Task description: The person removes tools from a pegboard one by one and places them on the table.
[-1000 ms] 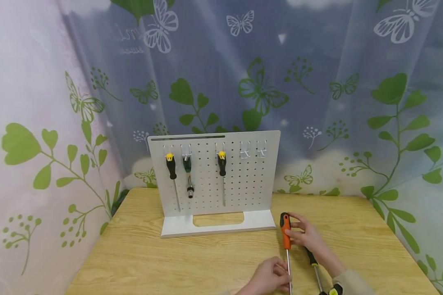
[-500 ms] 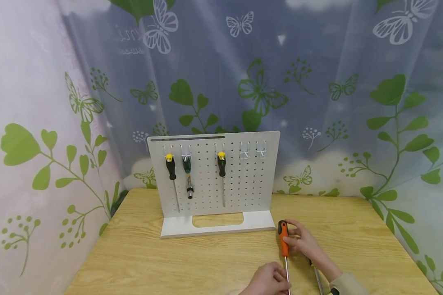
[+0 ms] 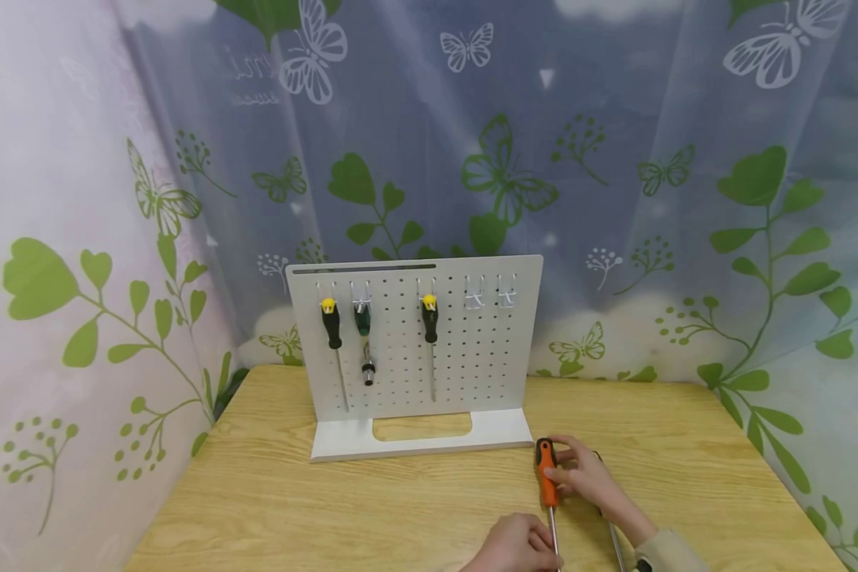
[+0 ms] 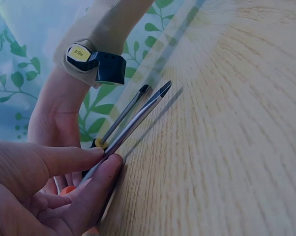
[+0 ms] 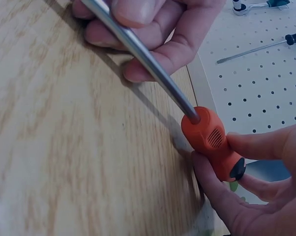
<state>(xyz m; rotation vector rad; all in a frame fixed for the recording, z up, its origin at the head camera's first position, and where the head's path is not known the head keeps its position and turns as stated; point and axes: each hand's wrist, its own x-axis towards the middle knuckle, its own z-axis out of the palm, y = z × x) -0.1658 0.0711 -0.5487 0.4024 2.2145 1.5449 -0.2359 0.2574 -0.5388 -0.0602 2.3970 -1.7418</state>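
An orange-and-black screwdriver (image 3: pixel 547 481) is held by both hands close over the table at the front right. My right hand (image 3: pixel 589 477) grips its handle between thumb and fingers. My left hand (image 3: pixel 516 543) pinches the metal shaft (image 4: pixel 133 123) between thumb and index finger, and the flat dark tip points away from that hand in the left wrist view. In the right wrist view the orange handle (image 5: pixel 209 135) lies between the right thumb and fingertips. A second screwdriver (image 3: pixel 612 540) rests on the table beneath the right forearm, its handle partly hidden.
A white pegboard stand (image 3: pixel 407 449) stands at the table's back. Two yellow-capped screwdrivers (image 3: pixel 332 326) (image 3: pixel 430 322) and a green-handled ratchet-like tool (image 3: pixel 363 322) hang on it. Two bare hooks (image 3: pixel 474 295) (image 3: pixel 506 294) are at its right. A patterned curtain (image 3: pixel 615 222) surrounds the wooden table (image 3: pixel 314 508).
Both hands and the orange screwdriver have shifted toward the near edge and slightly left. More of the second screwdriver's handle is now covered by the right hand and forearm.
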